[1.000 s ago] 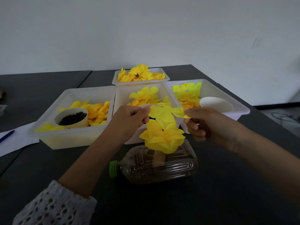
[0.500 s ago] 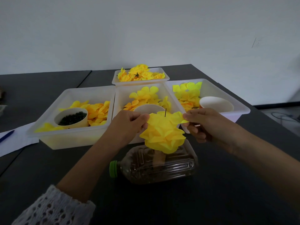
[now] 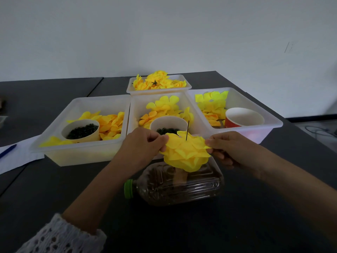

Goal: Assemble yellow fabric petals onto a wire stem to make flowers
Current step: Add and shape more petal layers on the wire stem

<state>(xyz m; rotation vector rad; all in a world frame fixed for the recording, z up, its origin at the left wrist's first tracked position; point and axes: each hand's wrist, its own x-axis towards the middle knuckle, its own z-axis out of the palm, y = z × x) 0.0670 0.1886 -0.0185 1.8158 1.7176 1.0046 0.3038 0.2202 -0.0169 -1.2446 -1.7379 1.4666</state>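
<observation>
A thin dark wire stem (image 3: 187, 130) stands upright above a clear plastic bottle (image 3: 178, 183) lying on its side. A stack of yellow fabric petals (image 3: 186, 154) is threaded on the wire, whose tip pokes out above the top petal. My left hand (image 3: 144, 145) pinches the top petal's left edge. My right hand (image 3: 228, 147) pinches its right edge. The lower part of the wire is hidden by the petals.
Several white trays hold loose yellow petals: left tray (image 3: 54, 136) with a cup of dark beads (image 3: 81, 131), middle tray (image 3: 135, 114) with another cup (image 3: 168, 123), right tray (image 3: 269, 123) with a red cup (image 3: 243, 117), far tray (image 3: 158, 88). Paper and blue pen (image 3: 8, 150) lie at left.
The top petal has been pushed down over the wire onto the stack; the wire tip now sticks out above it. Both hands moved lower with it.
</observation>
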